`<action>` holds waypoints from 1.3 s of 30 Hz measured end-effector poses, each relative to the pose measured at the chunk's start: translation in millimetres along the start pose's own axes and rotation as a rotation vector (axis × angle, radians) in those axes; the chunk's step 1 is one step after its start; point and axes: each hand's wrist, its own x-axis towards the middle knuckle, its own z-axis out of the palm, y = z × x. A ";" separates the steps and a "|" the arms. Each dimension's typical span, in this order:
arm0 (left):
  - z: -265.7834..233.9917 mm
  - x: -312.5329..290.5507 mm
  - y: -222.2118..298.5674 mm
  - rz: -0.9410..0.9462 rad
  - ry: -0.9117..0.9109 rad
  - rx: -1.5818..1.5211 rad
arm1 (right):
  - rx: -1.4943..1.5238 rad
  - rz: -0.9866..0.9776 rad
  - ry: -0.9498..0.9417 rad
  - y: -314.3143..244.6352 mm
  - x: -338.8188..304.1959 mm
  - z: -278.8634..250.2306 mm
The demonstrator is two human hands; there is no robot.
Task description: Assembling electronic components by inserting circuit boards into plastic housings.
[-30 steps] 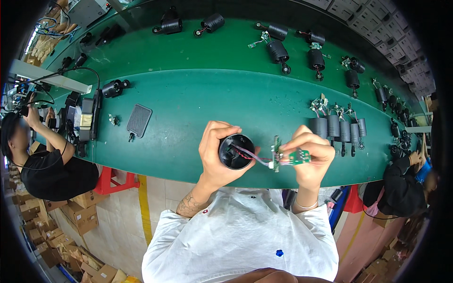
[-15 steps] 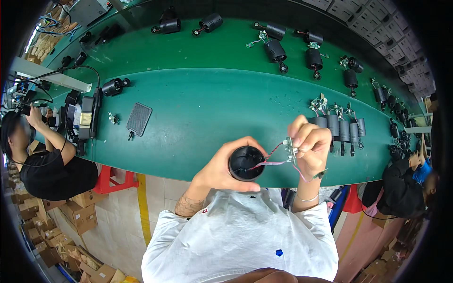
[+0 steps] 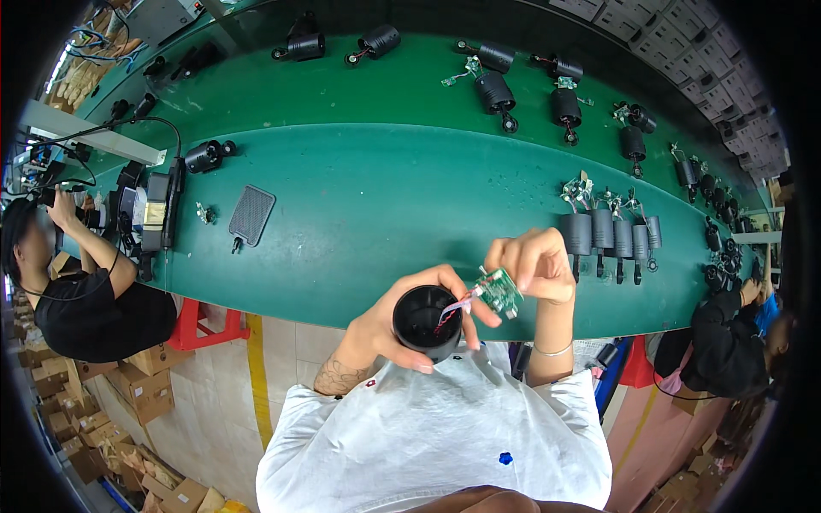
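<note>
My left hand [image 3: 373,327] is wrapped round a black cylindrical housing [image 3: 416,313], its open mouth facing up. Red and pinkish wires [image 3: 457,306] run out of the housing to a small green circuit board [image 3: 499,291]. My right hand [image 3: 549,267] pinches that board by its right edge, just right of the housing's rim. The board's component-covered face shows. Both hands are just above the table's near edge, close to my body. Where the wires end inside the housing is too dark to make out.
Several black cylinders [image 3: 602,229] with boards on top stand at right on the green table [image 3: 368,197]. At left lie a grey mesh-covered pad [image 3: 252,215], a loose board [image 3: 205,213] and a black housing [image 3: 203,157]. More housings line the raised back strip. People sit at both sides.
My right hand has moved left and closer to the housing, turning the board so its green face shows. The housing has shifted slightly left in my left hand.
</note>
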 end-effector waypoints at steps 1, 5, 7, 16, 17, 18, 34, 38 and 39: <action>1.8 -0.5 0.6 0.038 0.106 0.106 | -0.016 0.000 0.078 2.4 -2.6 1.0; -0.1 2.8 -2.0 0.135 0.081 0.650 | 0.094 0.112 0.396 15.8 -12.0 7.3; -0.4 4.3 -2.7 0.164 0.070 0.831 | 0.131 0.148 0.503 19.1 -12.8 7.8; 6.6 7.2 3.1 0.149 0.096 1.180 | 0.058 0.383 0.444 15.6 -15.4 -4.1; 7.1 7.2 3.0 0.149 0.098 1.181 | 0.059 0.383 0.443 13.5 -16.3 -7.1; 7.7 7.4 2.7 0.175 0.101 1.209 | 0.033 0.401 0.414 10.3 -17.8 -11.1; 24.3 20.9 -5.5 0.287 0.513 1.350 | -0.803 -0.105 0.464 -14.6 -6.9 48.5; 26.2 23.4 -8.8 0.318 0.546 1.360 | -1.050 -0.228 0.285 -14.7 -7.1 52.8; 26.9 23.9 -9.5 0.321 0.546 1.364 | -1.115 -0.257 0.256 -14.8 -6.4 54.3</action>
